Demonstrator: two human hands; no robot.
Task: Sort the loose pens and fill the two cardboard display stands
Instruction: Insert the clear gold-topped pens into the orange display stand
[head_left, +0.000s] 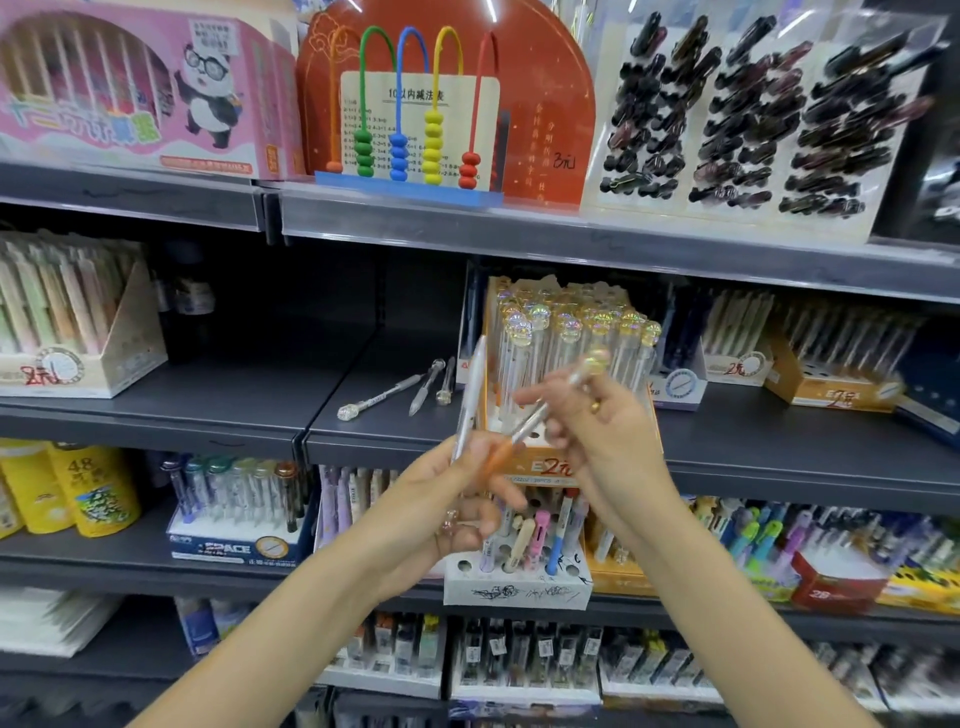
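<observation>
My left hand (457, 499) grips a clear pen (470, 400) that points up, in front of the middle shelf. My right hand (602, 431) pinches a second clear pen with a gold dome cap (589, 366), held slanted, its tip toward my left fingers. Behind both hands stands an orange cardboard display stand (543, 460) packed with dome-capped clear pens. Below it, on the shelf underneath, a white cardboard stand (519, 584) holds a few pens and has several free holes. Three loose clear pens (400, 395) lie on the dark shelf to the left of the orange stand.
A beige pen stand (78, 364) sits at the far left of the middle shelf. More pen boxes (831, 384) crowd the right. A blue pen box (234, 540) and yellow tubs (67, 488) stand on the shelf below. An abacus (410, 130) sits on the top shelf.
</observation>
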